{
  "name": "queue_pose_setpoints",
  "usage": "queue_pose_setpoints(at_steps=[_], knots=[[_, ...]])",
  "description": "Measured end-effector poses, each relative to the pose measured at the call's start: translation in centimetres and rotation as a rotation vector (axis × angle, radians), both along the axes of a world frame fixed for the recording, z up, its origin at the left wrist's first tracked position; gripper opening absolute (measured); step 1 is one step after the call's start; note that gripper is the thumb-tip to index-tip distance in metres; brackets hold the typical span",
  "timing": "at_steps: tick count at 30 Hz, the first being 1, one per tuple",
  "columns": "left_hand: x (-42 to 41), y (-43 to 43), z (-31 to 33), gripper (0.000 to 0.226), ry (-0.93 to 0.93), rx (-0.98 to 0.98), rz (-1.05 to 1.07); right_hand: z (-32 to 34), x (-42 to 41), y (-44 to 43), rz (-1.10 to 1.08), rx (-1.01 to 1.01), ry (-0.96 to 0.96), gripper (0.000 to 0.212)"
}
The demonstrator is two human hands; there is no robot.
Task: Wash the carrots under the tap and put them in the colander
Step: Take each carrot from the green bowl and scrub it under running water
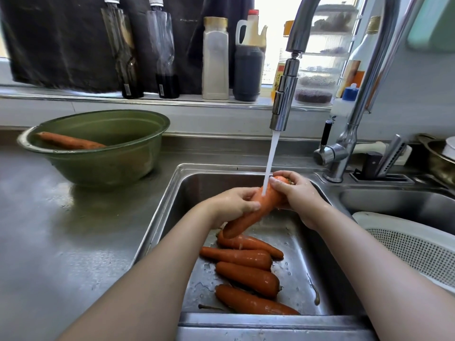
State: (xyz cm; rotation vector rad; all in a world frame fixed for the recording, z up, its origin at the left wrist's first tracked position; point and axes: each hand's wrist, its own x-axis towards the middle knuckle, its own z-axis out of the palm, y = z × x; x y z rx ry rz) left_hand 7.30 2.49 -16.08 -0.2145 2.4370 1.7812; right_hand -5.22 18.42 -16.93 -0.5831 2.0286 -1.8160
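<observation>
Orange carrot (269,204) under tap stream (270,156), long axis tip low-left to thick end up-right. L hand (231,204) grips midsection, R hand (299,193) grips thick end. White colander (406,242) lies right, so R hand's nearer.

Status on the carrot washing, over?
One carrot under running tap, left hand and right hand gripping it. Four carrots lying in sink. Way to colander at right open.

L hand (231,205) & R hand (298,193) grip carrot (272,200), arms fwd.
</observation>
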Motion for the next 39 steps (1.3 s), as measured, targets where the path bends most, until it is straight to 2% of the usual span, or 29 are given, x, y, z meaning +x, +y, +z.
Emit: queue_pose_setpoints(at_steps=[3, 7, 12, 19, 25, 28, 32, 36, 39], knots=[[-0.2, 1.0, 0.1, 0.029, 0.091, -0.022, 0.107, -0.2, 0.0, -0.2, 0.0, 0.012, 0.0, 0.025], [-0.7, 1.7, 0.1, 0.037, 0.142, -0.031, 0.213, 0.1, 0.1, -0.2, 0.009, 0.002, -0.01, 0.024], [-0.2, 0.0, 0.1, 0.029, -0.009, -0.044, 0.057, 0.1, 0.3, -0.1, 0.013, -0.007, -0.017, 0.028], [-0.4, 0.8, 0.0, 0.044, 0.102, -0.09, 0.208, 0.3, 1.1, -0.6, 0.012, 0.052, 0.043, 0.023], [0.0, -1.4, -0.2, 0.048, -0.066, -0.067, 0.027, 0.3, 1.3, -0.4, 0.018, 0.042, 0.017, 0.03], [-0.1, -0.7, -0.2, 0.04, 0.016, -0.047, 0.129, 0.2, 1.6, -0.8, 0.009, 0.037, 0.031, 0.024], [-0.4, 0.2, -0.1, 0.041, 0.109, -0.057, 0.267, 0.4, 1.7, -1.1, -0.005, 0.025, 0.044, 0.023], [-0.1, -1.6, -0.1, 0.042, 0.0, -0.048, 0.103, 0.7, 1.5, -0.6, 0.011, 0.023, 0.036, 0.026], [0.1, -2.2, -0.3, 0.06, -0.074, -0.033, -0.028, 0.6, 1.6, -0.5, 0.009, 0.031, 0.037, 0.017]])
